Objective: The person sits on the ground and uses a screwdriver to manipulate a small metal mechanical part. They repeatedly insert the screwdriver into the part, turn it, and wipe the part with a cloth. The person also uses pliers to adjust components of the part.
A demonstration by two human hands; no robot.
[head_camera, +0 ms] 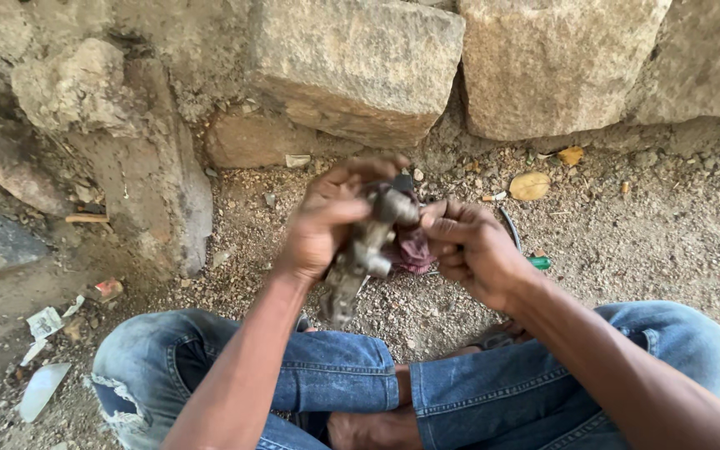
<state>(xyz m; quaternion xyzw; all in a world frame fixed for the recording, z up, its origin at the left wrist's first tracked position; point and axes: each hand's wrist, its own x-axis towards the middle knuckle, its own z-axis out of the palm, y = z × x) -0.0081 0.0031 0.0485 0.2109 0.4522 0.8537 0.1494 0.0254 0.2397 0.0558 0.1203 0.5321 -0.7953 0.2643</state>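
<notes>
While large rough grey-brown stone blocks (360,67) rise along the far edge of the gravel ground (643,242), the person sits with crossed legs in blue denim jeans (493,392). Above the knees the left hand (327,221) is closed around a grimy grey cast-metal part (368,250), which hangs tilted downward. The right hand (468,246) is curled at its upper end, pinching there, with a dark red rag (414,250) behind. This part looks heavy, stiff and maybe greasy, so the thick middle body seems the safest grip. A small green cap (540,263) lies near.
</notes>
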